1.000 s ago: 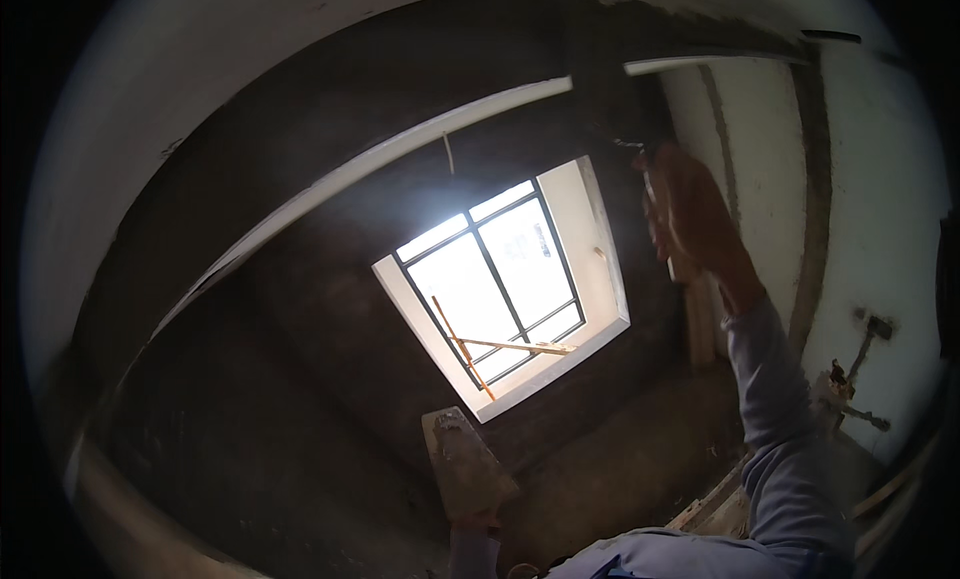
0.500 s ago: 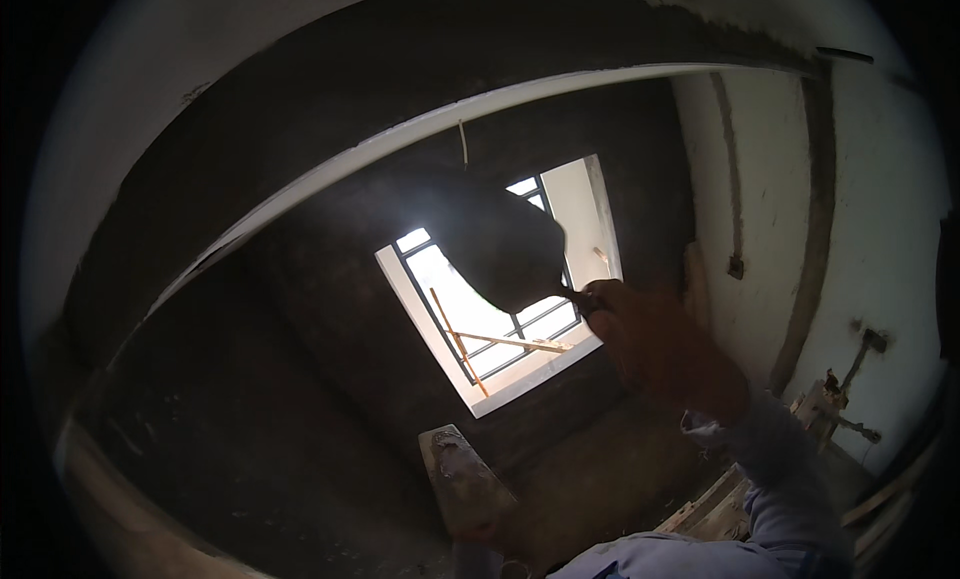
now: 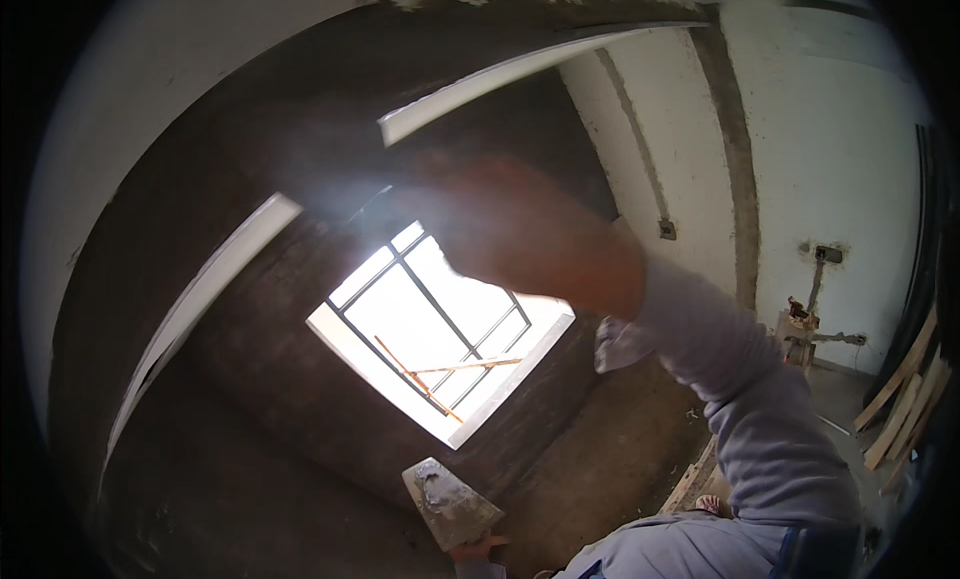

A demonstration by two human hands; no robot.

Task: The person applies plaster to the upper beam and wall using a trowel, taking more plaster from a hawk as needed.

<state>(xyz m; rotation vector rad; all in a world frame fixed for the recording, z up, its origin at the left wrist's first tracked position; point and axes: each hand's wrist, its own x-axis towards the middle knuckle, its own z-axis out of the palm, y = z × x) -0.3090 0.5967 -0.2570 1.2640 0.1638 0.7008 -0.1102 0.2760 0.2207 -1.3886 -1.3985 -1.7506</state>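
My right arm, in a grey sleeve, stretches up across the view. My right hand [image 3: 505, 219] is smeared by motion in front of the dark plastered wall, above the window [image 3: 425, 319]. It grips a dark trowel [image 3: 340, 164], whose blurred blade hides a stretch of the white strip [image 3: 490, 79]. Low in the middle, my left hand [image 3: 478, 549] is closed on the near end of a flat, tapering mortar board [image 3: 455, 514]. A smear of wet grey mortar [image 3: 440, 489] lies on that board's far part.
Orange and wooden bars [image 3: 465, 365] cross the window opening. To the right stands a pale wall [image 3: 850, 149] with filled channels and a socket box [image 3: 828, 254]. Wooden planks [image 3: 905, 409] lean at the lower right, and more boards [image 3: 690, 484] lie on the floor.
My right hand and the trowel have swept up and left, from over the window to the white strip. The view has shifted, showing more of the right wall. My left hand still holds the board.
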